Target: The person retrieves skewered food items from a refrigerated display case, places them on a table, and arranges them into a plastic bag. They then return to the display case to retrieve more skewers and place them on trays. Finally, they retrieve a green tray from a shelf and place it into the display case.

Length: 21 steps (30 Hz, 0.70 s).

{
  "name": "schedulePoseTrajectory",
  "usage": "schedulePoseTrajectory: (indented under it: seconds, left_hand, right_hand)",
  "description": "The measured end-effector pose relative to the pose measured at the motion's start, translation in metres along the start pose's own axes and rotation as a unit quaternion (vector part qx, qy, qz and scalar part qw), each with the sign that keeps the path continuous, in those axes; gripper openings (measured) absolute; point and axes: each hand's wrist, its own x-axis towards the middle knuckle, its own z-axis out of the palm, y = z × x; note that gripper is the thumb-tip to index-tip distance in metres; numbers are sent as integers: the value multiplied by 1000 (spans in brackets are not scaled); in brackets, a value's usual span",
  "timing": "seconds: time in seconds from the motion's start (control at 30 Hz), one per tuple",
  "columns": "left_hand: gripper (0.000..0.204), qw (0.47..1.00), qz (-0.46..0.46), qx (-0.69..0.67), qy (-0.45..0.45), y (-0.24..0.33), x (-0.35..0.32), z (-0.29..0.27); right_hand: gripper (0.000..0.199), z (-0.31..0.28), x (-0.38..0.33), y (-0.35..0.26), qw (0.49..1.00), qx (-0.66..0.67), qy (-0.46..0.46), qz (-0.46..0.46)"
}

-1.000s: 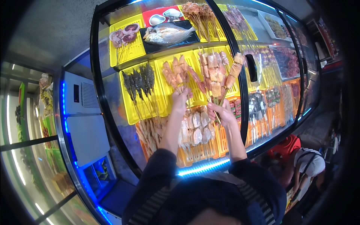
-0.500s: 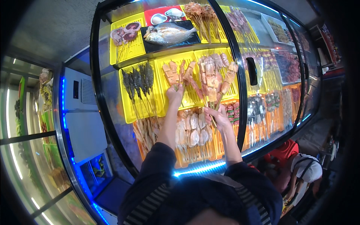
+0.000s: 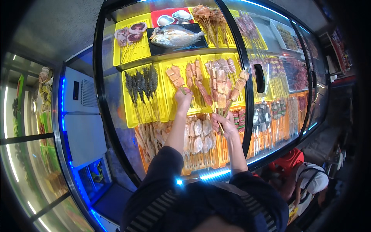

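My left hand [image 3: 183, 101] is closed round the sticks of pale orange meat skewers [image 3: 174, 76], over a yellow tray [image 3: 165, 58]. Their meat ends point up and lean left. Lower and to the right, my right hand [image 3: 225, 123] grips a fanned bunch of skewers [image 3: 222, 88] by the sticks. Its meat pieces are pinkish orange, with one skewer tilted right and a thin reddish one leaning left. Between my hands, more meat skewers [image 3: 193, 71] lie on the yellow tray. How many sticks each hand holds is hard to make out.
Dark shrimp skewers [image 3: 143, 83] lie left of my hands; pale skewers [image 3: 198, 135] fill orange trays below. Behind are a whole fish [image 3: 176, 36] on a black tray and more skewers. A black door frame [image 3: 249, 77] with a handle stands right. A person [image 3: 311, 179] is at lower right.
The skewers in my left hand now lean further left, apart from those beside them. My right hand's bunch has shifted slightly right, and its right-hand skewer too. The view has moved a little.
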Motion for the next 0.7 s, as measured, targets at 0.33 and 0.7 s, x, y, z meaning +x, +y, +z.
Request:
schedulePoseTrajectory:
  seconds: [0.33,0.7]
  left_hand:
    - [18,991,27,125,-34,7,4,-47]
    - [34,991,52,119,30,3,2,-50]
  right_hand:
    - [12,10,5,7,1000,9,-9,0]
    - [11,7,2,7,1000,26,-11,-2]
